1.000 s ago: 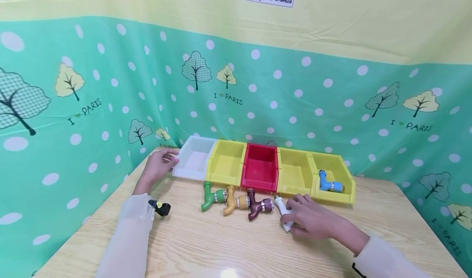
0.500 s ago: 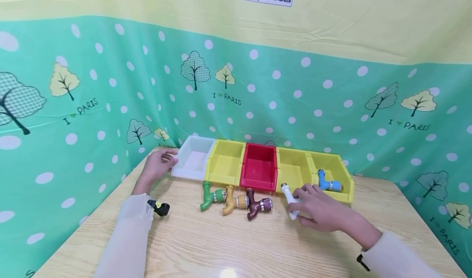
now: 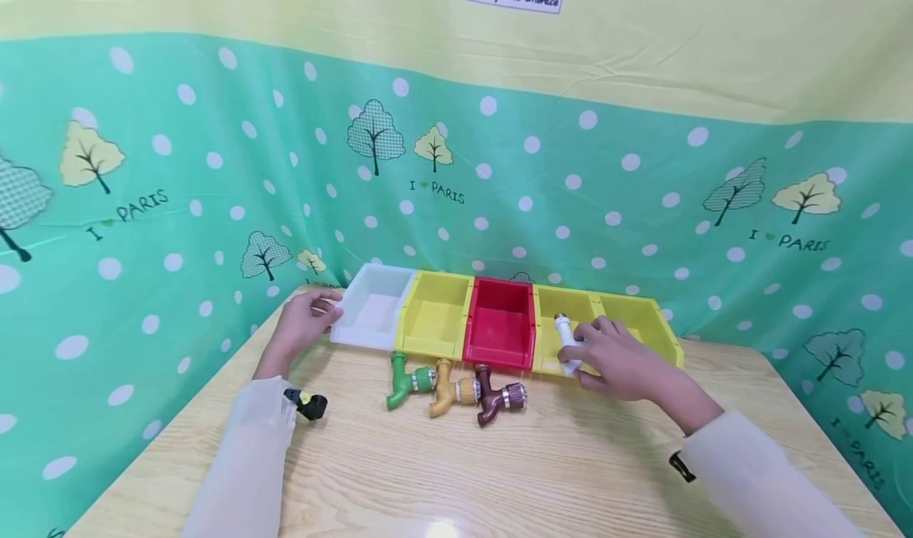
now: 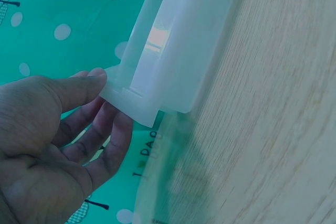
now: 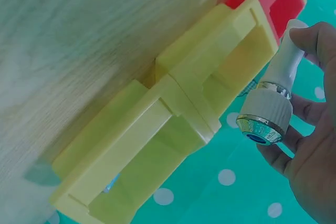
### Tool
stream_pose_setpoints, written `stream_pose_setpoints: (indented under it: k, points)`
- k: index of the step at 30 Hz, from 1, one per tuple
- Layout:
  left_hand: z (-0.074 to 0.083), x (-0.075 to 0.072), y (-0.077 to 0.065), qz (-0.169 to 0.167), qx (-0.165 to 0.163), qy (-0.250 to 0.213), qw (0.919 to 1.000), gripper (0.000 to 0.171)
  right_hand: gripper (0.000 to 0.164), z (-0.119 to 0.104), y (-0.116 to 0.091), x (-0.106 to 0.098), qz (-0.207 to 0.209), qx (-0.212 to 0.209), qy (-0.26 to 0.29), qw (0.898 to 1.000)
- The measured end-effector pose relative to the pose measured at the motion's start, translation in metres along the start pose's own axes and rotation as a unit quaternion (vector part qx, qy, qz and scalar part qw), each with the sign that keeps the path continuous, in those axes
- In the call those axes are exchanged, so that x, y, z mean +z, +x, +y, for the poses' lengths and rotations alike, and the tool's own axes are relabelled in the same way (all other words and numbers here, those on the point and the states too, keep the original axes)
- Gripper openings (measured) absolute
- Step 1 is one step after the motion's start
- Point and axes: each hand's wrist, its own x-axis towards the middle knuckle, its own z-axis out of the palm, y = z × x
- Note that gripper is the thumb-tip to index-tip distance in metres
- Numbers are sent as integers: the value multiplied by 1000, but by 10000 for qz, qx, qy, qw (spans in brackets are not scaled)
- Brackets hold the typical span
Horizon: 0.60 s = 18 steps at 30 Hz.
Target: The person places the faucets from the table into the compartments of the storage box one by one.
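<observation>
right hand (image 3: 622,362) has a white tap (image 3: 566,333) pinched, up over the yellow bin (image 3: 546,307) right of the red bin (image 3: 501,316), left hand (image 3: 303,321) is gripping the edge of the whitish bin (image 3: 375,310), and the green tap (image 3: 403,384), orange tap (image 3: 448,392) and maroon tap (image 3: 494,400) just lie on the table (image 3: 399,471)

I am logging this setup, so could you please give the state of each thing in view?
White tap: gripped in right hand, raised
Green tap: lying on table
Mustard tap: lying on table
Maroon tap: lying on table
White bin: upright, edge pinched by left hand
Red bin: upright
Leftmost yellow bin: upright
Middle yellow bin: upright
Rightmost yellow bin: upright, something blue inside
</observation>
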Motion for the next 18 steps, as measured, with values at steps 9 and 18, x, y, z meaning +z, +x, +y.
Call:
stream_pose_setpoints:
  k: [9,18]
  points:
    - [2,0,-1,48,57,19,10000,26,25,12,23,11,-294,547,54,9981]
    - [3,2,-2,20,-5,17,10000,27,23,22,39,23,-463,908,261,9945]
